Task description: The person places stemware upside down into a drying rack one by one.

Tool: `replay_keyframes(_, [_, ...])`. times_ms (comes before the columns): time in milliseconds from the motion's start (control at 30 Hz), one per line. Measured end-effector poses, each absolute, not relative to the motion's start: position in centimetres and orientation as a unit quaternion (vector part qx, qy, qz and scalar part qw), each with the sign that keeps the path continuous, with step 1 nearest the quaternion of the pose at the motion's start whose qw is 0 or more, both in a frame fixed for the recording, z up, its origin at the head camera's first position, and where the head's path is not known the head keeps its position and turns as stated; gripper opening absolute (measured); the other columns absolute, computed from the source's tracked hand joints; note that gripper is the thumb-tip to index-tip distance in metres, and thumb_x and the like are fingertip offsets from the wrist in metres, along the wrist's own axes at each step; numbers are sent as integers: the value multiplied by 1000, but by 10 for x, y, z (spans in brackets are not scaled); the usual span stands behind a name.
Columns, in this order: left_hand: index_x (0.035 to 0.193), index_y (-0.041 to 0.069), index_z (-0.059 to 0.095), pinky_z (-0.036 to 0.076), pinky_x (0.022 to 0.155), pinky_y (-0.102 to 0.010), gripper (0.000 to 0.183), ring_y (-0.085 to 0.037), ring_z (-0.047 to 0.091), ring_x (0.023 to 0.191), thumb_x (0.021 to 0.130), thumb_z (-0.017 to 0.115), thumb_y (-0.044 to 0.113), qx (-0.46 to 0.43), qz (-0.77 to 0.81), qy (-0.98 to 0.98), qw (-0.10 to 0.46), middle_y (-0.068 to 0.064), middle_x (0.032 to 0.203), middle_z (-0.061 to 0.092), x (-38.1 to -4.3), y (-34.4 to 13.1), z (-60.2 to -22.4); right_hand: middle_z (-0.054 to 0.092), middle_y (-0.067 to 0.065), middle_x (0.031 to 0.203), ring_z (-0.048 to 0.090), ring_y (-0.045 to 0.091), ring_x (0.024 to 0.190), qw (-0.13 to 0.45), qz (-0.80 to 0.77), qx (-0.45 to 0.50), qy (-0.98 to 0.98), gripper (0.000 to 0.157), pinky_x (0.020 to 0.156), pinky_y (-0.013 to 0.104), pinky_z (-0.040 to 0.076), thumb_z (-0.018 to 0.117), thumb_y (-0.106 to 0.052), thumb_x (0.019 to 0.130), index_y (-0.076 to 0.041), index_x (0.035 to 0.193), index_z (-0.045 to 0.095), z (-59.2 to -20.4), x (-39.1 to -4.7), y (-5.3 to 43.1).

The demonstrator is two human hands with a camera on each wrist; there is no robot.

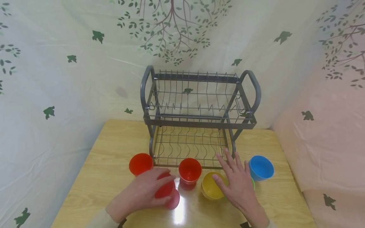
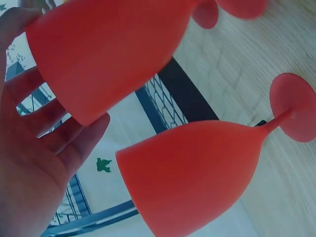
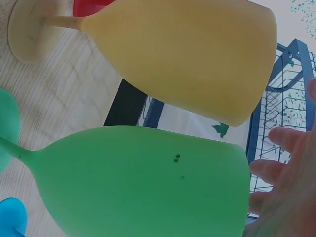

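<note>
Grasping a red goblet (image 2: 108, 57) — left fingers (image 2: 86, 142) curled, right fingers (image 3: 271, 172) loose, spread near a dark-specked green goblet (image 3: 138, 180)

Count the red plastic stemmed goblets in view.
3: leftmost red goblet, another in the left hand, the third right of it, before the dark two-tier metal rack. None seems hidden.
</note>
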State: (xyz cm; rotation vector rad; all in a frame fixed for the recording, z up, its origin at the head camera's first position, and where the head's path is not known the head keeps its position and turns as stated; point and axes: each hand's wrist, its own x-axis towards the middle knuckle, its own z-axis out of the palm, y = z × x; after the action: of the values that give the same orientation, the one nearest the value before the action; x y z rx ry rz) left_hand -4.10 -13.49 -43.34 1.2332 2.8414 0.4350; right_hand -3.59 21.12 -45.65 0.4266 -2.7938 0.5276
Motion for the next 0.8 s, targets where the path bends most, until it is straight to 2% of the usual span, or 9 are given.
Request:
replay_keyframes(500, [135, 29, 66, 60, 91, -43, 50, -18, 59, 123, 88, 79, 40, 296, 258, 919, 44, 8, 137, 63, -46, -157, -416, 26, 7, 171, 22, 48, 153, 133, 193, 142, -962, 68, 111, 81, 19, 58, -52, 99, -22, 159, 43, -450, -36, 207])
replay_keyframes(633, [135, 30, 66, 61, 87, -40, 49, -17, 59, 122, 89, 78, 40, 276, 297, 913, 39, 11, 135, 63, -46, -165, -410, 26, 8, 170, 21, 48, 153, 133, 195, 142, -961, 68, 112, 80, 19, 58, -51, 99, -21, 159, 44, -448, -36, 206])
replay_keyframes(800, [134, 29, 66, 61, 82, -31, 45, -13, 63, 110, 91, 77, 36, 243, 366, 897, 34, 14, 126, 66, -50, -172, -404, 26, 9, 170, 20, 46, 154, 139, 200, 144, -959, 69, 112, 80, 20, 58, -48, 99, -24, 161, 39, -446, -37, 205])
